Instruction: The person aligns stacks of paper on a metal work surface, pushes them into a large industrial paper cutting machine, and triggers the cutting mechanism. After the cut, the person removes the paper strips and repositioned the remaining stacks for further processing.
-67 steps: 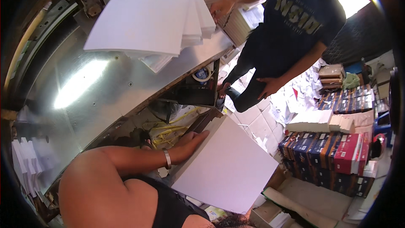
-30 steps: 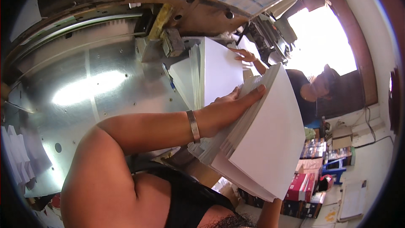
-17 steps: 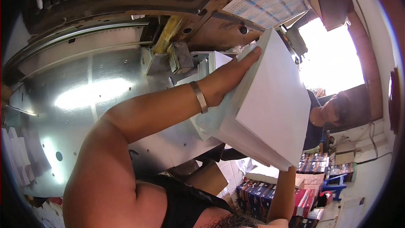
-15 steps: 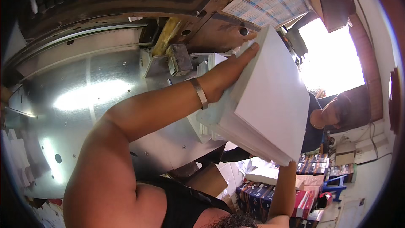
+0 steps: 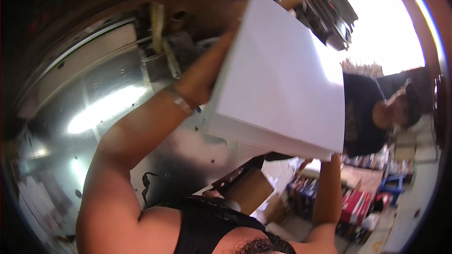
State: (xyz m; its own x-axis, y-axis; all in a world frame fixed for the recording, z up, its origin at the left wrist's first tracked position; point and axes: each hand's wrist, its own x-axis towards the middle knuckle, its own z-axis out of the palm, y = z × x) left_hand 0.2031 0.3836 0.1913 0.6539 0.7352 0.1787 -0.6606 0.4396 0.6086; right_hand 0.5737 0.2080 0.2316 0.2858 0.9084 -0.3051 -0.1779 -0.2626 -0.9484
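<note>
The shiny metal surface [image 5: 117, 113] of a large machine fills the left of the view. Above its right side a thick stack of white paper sheets [image 5: 282, 75] is held tilted in the air, so the step in hand looks like carrying the stack onto that surface. The left hand [image 5: 212, 73] grips its left edge, fingers hidden behind the sheets. The right hand [image 5: 333, 156] props the lower right corner; how closed it is cannot be told. Setting it down would call for levelling it first.
</note>
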